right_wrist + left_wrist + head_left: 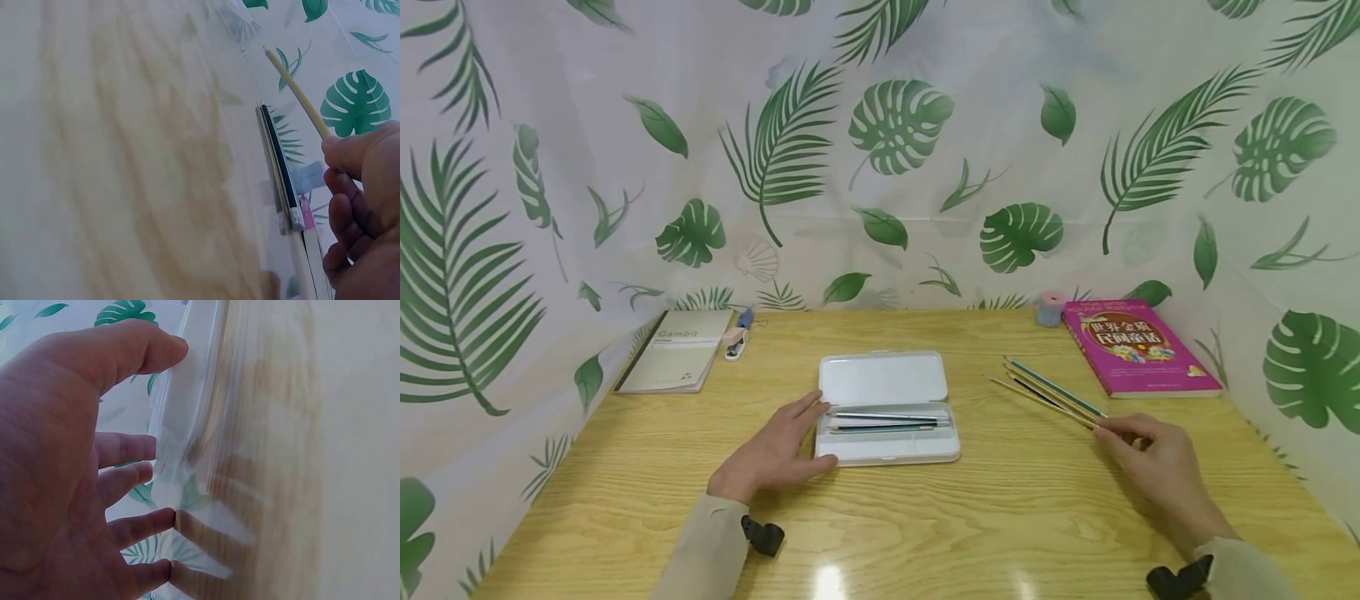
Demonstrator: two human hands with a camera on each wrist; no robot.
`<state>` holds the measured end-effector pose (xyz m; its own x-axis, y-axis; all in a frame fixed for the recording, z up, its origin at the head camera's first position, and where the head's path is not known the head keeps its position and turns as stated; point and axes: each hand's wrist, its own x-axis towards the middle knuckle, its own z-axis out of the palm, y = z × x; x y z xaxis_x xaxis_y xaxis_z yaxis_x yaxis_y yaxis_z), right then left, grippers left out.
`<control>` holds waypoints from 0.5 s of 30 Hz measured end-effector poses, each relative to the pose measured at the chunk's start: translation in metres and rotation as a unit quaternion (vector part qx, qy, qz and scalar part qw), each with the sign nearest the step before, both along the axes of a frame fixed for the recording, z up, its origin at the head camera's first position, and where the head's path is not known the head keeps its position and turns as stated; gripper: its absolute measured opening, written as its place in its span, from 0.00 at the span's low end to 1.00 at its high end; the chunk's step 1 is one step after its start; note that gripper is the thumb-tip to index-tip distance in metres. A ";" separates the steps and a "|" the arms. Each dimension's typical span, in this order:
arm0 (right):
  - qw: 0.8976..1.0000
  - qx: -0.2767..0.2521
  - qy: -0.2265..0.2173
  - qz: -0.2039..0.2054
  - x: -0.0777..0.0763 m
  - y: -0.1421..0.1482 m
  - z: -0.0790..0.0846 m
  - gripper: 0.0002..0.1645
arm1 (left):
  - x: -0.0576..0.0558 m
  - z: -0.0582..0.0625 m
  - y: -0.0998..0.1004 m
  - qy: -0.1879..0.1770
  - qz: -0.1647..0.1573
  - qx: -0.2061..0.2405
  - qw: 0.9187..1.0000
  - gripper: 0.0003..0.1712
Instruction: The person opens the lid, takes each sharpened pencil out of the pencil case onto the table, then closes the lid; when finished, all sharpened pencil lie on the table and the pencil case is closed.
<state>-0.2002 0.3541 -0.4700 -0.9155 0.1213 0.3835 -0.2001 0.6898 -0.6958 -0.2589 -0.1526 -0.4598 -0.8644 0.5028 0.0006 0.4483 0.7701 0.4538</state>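
Right hand [375,212] pinches a pencil [295,92] while left hand [781,448] loosely touches a case [883,379] whose pencils [887,429] only the head view shows.

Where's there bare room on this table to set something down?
Bare table: between the case and the pencils to its right; in front of the case, between left hand and right hand; behind the case; and between notebook and left hand. Crowded: back left, with notebook and stapler; right, with right hand, pencils and book.

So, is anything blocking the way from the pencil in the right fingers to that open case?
Nothing visible: between the yellow pencil and the white case there's only tabletop, and the lid lies folded back on the far side.
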 end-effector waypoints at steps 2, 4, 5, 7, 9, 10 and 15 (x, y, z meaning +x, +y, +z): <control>1.000 -0.003 -0.016 -0.014 0.002 0.004 0.001 0.14 | 0.000 0.000 0.000 0.001 -0.001 0.001 1.000 0.47; 0.999 -0.008 -0.042 -0.028 0.005 0.008 0.001 0.18 | 0.000 -0.001 0.000 0.002 -0.001 0.001 1.000 0.47; 0.998 -0.009 -0.056 -0.035 0.006 0.009 0.001 0.19 | 0.000 0.000 0.000 0.002 -0.001 0.002 1.000 0.47; 0.996 0.003 -0.073 -0.046 0.008 0.012 0.000 0.21 | 0.000 -0.001 0.000 0.002 -0.002 0.001 1.000 0.47; 0.995 0.021 -0.079 -0.055 0.010 0.014 -0.001 0.22 | -0.001 -0.001 0.000 0.002 -0.003 0.002 1.000 0.47; 0.995 0.030 -0.079 -0.059 0.010 0.015 -0.001 0.22 | -0.001 -0.001 0.000 0.002 -0.004 0.002 1.000 0.47; 0.993 0.071 -0.068 -0.068 0.012 0.018 -0.002 0.19 | 0.000 -0.001 0.000 0.004 -0.003 0.001 1.000 0.47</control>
